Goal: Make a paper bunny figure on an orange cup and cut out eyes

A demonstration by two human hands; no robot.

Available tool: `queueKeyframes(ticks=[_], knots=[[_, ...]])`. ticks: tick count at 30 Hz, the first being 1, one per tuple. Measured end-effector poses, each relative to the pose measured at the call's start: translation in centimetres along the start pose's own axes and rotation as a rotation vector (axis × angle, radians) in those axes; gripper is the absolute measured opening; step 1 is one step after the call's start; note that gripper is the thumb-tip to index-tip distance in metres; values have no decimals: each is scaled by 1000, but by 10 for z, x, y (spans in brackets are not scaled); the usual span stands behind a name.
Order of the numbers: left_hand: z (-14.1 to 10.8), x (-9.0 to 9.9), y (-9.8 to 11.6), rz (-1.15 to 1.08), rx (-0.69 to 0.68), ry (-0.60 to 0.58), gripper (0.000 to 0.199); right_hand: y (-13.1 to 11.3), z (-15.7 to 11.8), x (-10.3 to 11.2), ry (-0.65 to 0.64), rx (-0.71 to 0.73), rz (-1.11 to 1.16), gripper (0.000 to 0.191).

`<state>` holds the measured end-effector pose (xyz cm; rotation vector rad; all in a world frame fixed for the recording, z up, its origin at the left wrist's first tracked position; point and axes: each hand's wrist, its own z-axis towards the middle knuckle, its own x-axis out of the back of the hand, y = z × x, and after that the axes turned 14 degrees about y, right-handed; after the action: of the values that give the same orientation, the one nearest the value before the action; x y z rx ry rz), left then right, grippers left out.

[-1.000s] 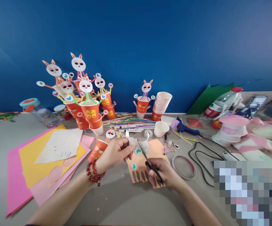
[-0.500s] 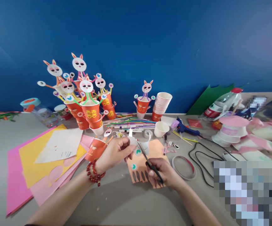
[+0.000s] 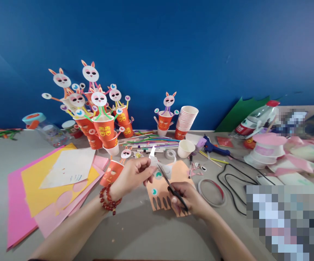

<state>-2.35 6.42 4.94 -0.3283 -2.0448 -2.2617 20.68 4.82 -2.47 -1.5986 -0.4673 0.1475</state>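
Between its thumb and fingers, my left hand pinches a small piece of white paper with a strip sticking up. My right hand grips dark-handled scissors, whose blades reach up to that paper. Below lies an orange paper sheet with a row of dark pointed oval shapes along its near edge. Two round white stickers with green marks rest on or over the sheet. Beside my left wrist, a red paper cup lies tilted with a small rabbit face at its top.
Rabbit-faced cup figures stand at the back left, near stacked cups. Coloured paper sheets lie left. Pens and sticks spread across the back. A tape roll, glue gun and black cable are right.
The white paper strip in my left hand has shifted slightly. The scissors stay at the paper, and the view has moved a little.
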Motion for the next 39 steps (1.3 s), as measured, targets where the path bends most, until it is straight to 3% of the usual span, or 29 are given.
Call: queueKeyframes(ticks=[39], knots=[[1, -1, -5, -122, -2, 58, 30, 6, 0, 0, -17, -1, 19, 56]])
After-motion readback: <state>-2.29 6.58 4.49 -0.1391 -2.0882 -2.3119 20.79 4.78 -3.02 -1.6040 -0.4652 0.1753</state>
